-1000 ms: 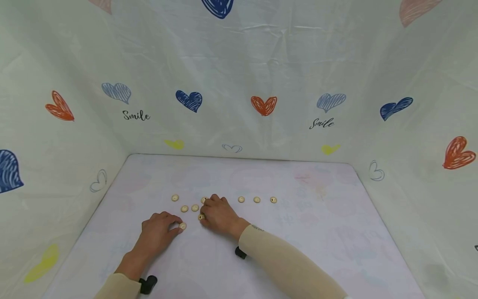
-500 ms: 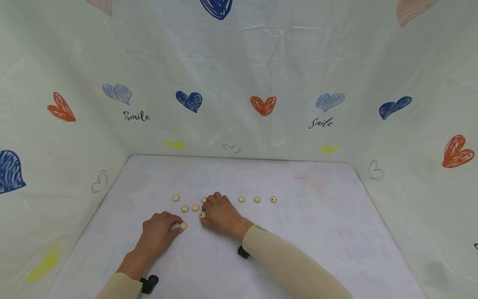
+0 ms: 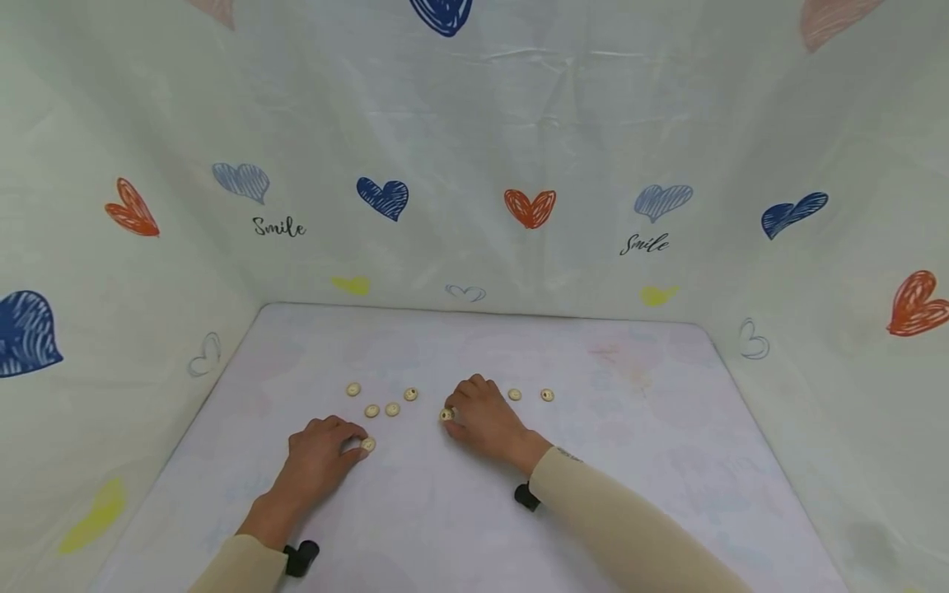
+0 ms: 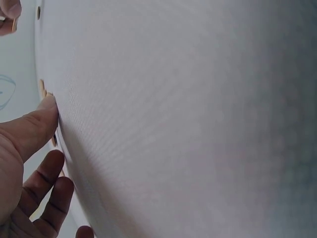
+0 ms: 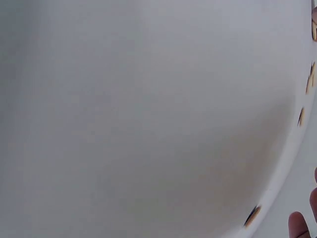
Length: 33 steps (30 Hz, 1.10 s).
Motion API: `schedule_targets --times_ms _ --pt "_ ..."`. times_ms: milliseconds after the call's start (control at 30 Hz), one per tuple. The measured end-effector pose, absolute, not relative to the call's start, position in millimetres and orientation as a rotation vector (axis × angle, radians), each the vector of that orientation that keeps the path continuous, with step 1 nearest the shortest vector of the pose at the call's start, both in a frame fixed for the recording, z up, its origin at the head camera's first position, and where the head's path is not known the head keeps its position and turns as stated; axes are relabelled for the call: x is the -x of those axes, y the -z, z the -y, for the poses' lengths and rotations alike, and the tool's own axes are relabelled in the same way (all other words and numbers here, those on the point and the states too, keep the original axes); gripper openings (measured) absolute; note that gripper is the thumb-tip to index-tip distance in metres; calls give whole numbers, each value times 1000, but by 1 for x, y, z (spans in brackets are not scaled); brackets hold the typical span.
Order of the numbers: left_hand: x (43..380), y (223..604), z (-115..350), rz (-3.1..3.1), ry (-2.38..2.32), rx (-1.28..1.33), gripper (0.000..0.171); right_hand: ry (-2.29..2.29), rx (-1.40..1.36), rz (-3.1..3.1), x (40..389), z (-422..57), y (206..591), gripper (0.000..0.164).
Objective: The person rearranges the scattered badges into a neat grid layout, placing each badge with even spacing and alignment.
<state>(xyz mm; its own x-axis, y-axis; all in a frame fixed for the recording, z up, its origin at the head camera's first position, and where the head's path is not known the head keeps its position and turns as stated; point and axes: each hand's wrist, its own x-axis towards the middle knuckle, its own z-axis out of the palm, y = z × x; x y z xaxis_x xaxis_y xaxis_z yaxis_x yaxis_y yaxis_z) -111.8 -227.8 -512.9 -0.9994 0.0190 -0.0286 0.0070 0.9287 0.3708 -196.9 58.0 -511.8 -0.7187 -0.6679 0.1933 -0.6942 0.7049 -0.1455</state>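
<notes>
In the head view, my left hand [image 3: 319, 451] pinches a small round pale wooden disc [image 3: 368, 445] between thumb and fingers, at the table surface. To its right, my right hand [image 3: 485, 417] holds another wooden disc [image 3: 447, 414] with a dark mark, pinched at the fingertips. Just beyond the left hand lie several similar discs, among them a far-left disc [image 3: 353, 389] and a disc with a dark centre [image 3: 411, 394]. The left wrist view shows the left thumb [image 4: 39, 124] against the held disc's edge. Only some right fingertips [image 5: 297, 225] appear in the right wrist view.
Two more discs, a nearer one [image 3: 515, 394] and an outer one [image 3: 547, 394], lie right of my right hand. A white table [image 3: 630, 461] carries everything. Behind and beside it hangs a pale sheet [image 3: 460, 247] printed with hearts.
My right hand has moved right, carrying its disc away from the left group. The dark-centred disc it partly covered now shows fully; one disc further right is hidden. My left hand stays put.
</notes>
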Motion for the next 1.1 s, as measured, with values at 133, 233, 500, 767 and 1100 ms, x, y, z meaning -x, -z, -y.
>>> schedule_targets --times_ms 133,233,500,767,1100 --pt "112 512 227 -3059 -574 -27 21 -352 -1069 2773 198 -84 514 21" --pt "112 512 227 -3063 -559 -31 22 -398 -1044 2755 199 -100 514 19" --pt "113 513 227 -3073 -554 -30 22 -408 -991 2771 200 -121 519 18" --pt "112 511 226 -3053 -571 -15 22 -391 -1026 2751 196 -119 522 15" --pt "111 514 226 -3062 -564 -11 23 -339 -1031 2790 196 -117 524 14"
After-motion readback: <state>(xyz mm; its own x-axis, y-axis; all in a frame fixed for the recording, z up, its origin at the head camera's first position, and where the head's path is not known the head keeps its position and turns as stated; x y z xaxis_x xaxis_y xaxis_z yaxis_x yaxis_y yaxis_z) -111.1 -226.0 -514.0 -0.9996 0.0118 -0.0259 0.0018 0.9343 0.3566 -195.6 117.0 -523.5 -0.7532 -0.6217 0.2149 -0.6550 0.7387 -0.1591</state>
